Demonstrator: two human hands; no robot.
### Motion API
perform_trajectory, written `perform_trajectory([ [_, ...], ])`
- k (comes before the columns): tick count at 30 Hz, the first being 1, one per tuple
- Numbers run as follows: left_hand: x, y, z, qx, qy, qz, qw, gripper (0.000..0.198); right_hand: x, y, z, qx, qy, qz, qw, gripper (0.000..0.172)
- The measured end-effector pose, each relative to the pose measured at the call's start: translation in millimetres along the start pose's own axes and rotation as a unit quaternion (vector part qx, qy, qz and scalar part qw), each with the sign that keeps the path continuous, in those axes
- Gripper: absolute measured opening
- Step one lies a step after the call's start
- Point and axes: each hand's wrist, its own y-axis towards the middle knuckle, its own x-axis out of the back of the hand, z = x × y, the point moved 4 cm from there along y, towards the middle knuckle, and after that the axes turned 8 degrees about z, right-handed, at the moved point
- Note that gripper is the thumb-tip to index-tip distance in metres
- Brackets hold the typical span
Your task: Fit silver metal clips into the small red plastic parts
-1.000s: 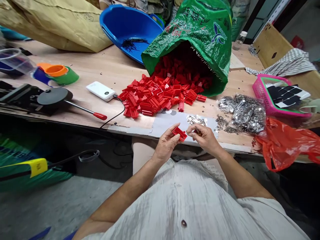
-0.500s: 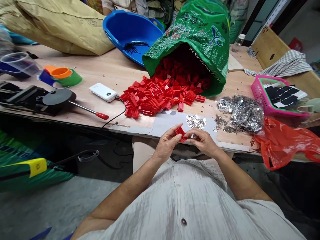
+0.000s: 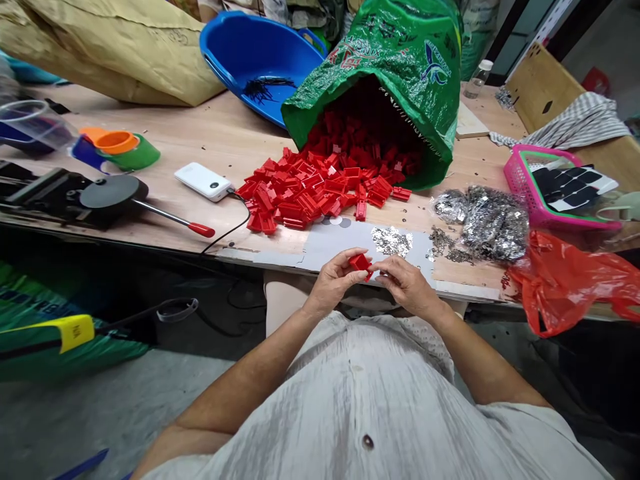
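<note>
The wooden surface (image 3: 185, 133) ran across the whole view, in front of the seated person. At its far left lay a bulky brown sack (image 3: 115, 53), and at the back centre a green sack (image 3: 400, 60) rested on its side, mouth towards the person. Beside it, a blue basin (image 3: 250, 50) stood tilted, with thin black strips in it. A heap of red pieces (image 3: 300, 190) spilled from the green sack's mouth. On the right, a red plastic bag (image 3: 575, 280) hung partly over the front edge, just before a pink basket (image 3: 523, 187). Between that basket and the heap sat clear bags of metal parts (image 3: 495, 223). A grey sheet (image 3: 333, 243) lay at the front edge. Above the lap, the left hand (image 3: 335, 283) pinched one red piece (image 3: 359, 262) between thumb and fingers, near the sheet. The right hand (image 3: 405, 283) had its thumb and fingertips drawn close together at the piece's right edge; whether they gripped anything could not be told. Smallest were the silver bits (image 3: 393, 241), scattered on the sheet just beyond the right hand
</note>
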Motion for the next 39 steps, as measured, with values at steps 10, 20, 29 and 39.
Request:
perform_trajectory([
  [10, -2.5, -0.9, -5.0, 0.048, -0.002, 0.017, 0.999, 0.049, 3.5, 9.0, 11.5, 0.073, -0.089, 0.093, 0.989, 0.025],
  [20, -3.9, 0.0, -3.2, 0.078, -0.038, 0.019, 0.996, 0.045, 3.4, 10.0, 8.0, 0.093, -0.072, 0.129, 0.985, 0.023],
  [29, -4.8, 0.4, -4.0, 0.12, -0.073, 0.009, 0.99, 0.045, 1.8, 9.9, 14.1, 0.111, -0.151, 0.156, 0.97, 0.023],
  [39, -5.4, 1.2, -8.2, 0.098, -0.1, -0.002, 0.99, 0.043, 5.5, 8.4, 19.7, 0.083, -0.119, 0.118, 0.982, 0.024],
])
